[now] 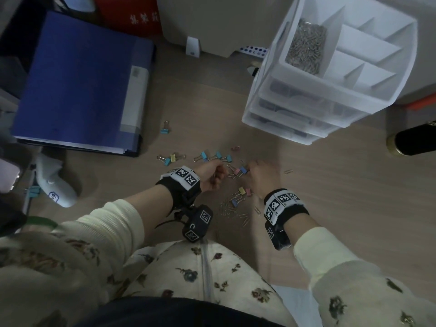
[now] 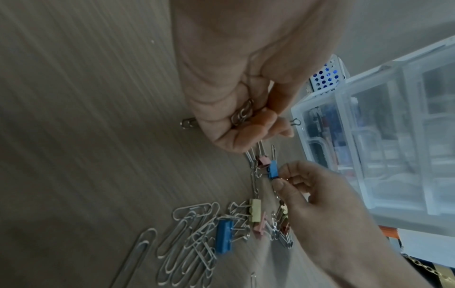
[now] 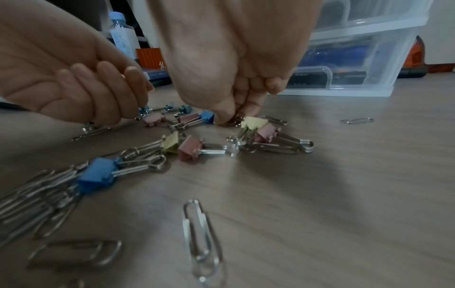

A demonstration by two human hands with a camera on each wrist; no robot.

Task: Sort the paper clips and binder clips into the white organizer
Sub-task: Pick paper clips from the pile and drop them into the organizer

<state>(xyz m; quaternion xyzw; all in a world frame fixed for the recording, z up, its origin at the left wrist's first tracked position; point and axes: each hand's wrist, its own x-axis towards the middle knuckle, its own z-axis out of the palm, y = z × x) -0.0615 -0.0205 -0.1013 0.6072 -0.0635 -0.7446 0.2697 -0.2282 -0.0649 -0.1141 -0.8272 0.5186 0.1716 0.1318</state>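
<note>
Paper clips [image 2: 187, 245] are heaped on the worktop [image 1: 330, 185] nearest the person. Beyond them, more clips [image 2: 242, 115] are clenched in the left hand [image 2: 243, 78], and a wire loop is pinched by the right hand [image 3: 229, 58] beside a blue binder clip [image 3: 207, 116]. Farther off stands the organizer [image 1: 330, 95].

Binder: we see a blue binder [image 1: 75, 83] lying flat on the wooden bench [image 1: 330, 185], far left.
Box: a red box [image 1: 132, 15] with white characters sits behind it.
Bottle: a dark bottle [image 1: 412, 140] with a gold band lies at the right edge.
</note>
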